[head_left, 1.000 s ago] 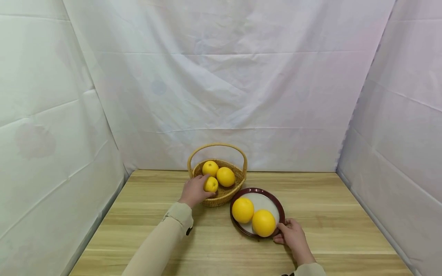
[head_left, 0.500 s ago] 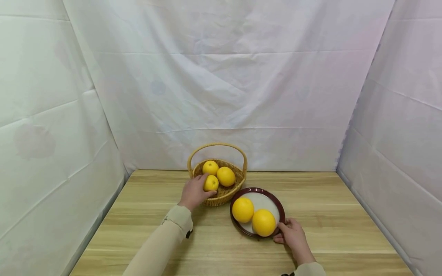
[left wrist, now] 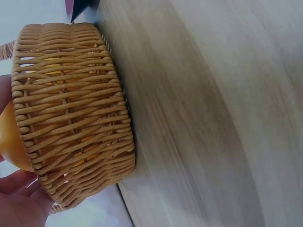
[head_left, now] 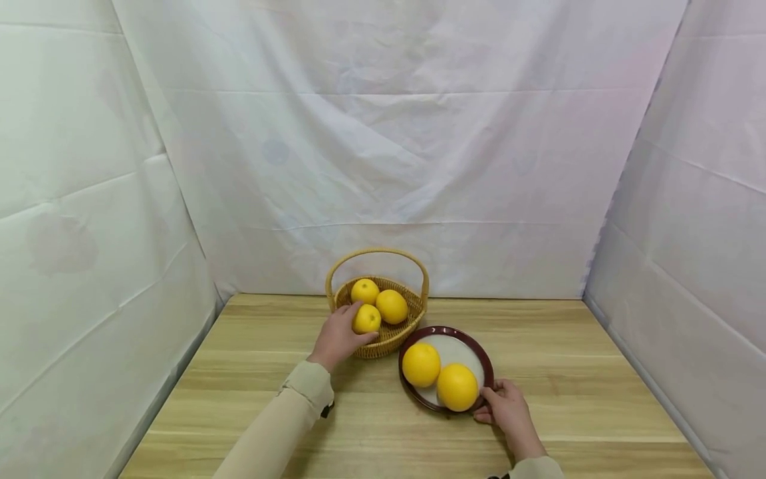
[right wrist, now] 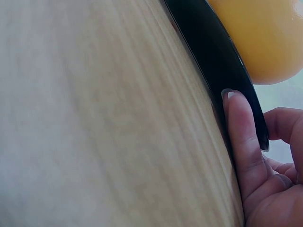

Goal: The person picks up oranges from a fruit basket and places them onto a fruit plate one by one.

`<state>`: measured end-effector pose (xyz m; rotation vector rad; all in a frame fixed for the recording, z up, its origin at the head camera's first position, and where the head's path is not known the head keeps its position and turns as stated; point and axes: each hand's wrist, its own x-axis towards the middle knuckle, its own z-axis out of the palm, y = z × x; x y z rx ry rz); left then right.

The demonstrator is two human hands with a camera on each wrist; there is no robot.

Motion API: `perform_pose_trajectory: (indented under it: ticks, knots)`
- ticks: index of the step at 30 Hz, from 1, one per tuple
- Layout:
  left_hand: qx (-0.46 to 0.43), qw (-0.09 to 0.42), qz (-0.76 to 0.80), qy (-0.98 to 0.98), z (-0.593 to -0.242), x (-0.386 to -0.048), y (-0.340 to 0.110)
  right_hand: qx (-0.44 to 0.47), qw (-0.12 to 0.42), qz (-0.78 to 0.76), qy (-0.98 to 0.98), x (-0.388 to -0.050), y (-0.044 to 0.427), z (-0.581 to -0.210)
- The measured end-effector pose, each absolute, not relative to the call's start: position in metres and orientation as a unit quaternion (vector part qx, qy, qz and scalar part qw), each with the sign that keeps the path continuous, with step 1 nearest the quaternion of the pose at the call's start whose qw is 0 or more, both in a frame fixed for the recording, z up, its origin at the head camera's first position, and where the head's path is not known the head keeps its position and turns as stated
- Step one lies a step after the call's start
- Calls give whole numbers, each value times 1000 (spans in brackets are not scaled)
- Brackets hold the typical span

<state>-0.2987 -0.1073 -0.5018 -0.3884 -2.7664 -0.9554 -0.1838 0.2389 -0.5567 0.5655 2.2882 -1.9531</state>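
In the head view my left hand (head_left: 336, 338) grips a yellow-orange orange (head_left: 368, 319) at the near left of a wicker basket (head_left: 378, 350). Two more oranges lie behind it in the basket, one at the back (head_left: 364, 291) and one to the right (head_left: 391, 307). From the left wrist, the held orange (left wrist: 13, 137) shows at the basket's rim, partly hidden by the weave. My right hand (head_left: 507, 409) pinches the dark red rim of a round plate (head_left: 486, 362), thumb and fingers on either side. Two larger oranges, one left (head_left: 421, 365) and one right (head_left: 457, 387), sit on the plate.
Basket and plate stand close together on a wood-grain table (head_left: 586, 386). The basket's handle (head_left: 378, 251) arches over the fruit. White cloth (head_left: 383, 146) hangs behind the table and along both sides.
My left hand and the orange it holds have shifted very slightly to the right within the basket. The right hand and the plate stay where they were.
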Motion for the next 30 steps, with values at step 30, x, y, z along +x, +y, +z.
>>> perform_pose_trajectory:
  ticks: [30]
  knots:
    - [-138,125,-380,-906,-495,-281,-102,180,41,-634,751,-183,240,-556]
